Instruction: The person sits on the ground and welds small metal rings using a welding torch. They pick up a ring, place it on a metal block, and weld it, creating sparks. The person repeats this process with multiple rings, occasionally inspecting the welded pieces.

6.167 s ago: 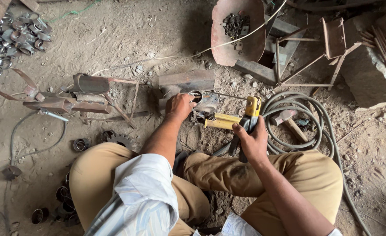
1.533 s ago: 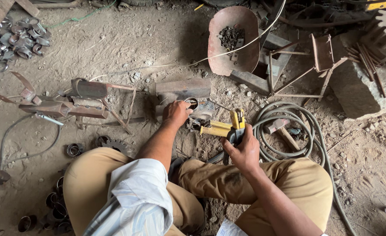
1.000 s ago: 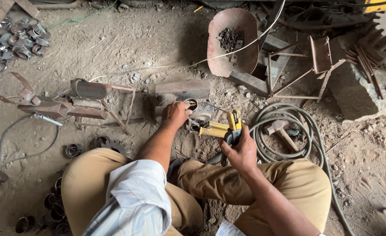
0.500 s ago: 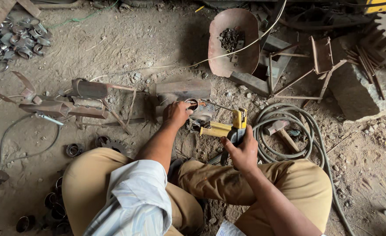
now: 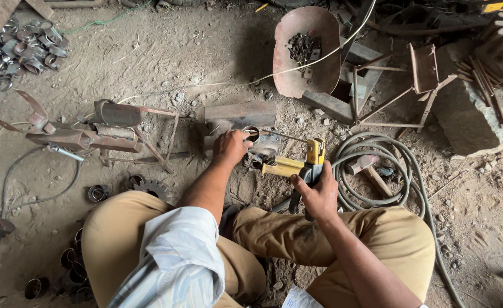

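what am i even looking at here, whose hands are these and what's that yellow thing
This is one picture from a camera worn on a person's head, looking down at their own arms and knees as they crouch on a dirt workshop floor.

The right hand grips the dark handles of a yellow welding electrode holder, which clamps a thin rod. The rod reaches toward a short metal ring, which the left hand steadies on a block.

Around them lie a coiled hose, a hammer, a rusty pan of scrap, welded rusty frames and a pile of metal rings.

Left hand [image 5: 230,147] curled, reaching forward; right hand [image 5: 318,194] fisted.
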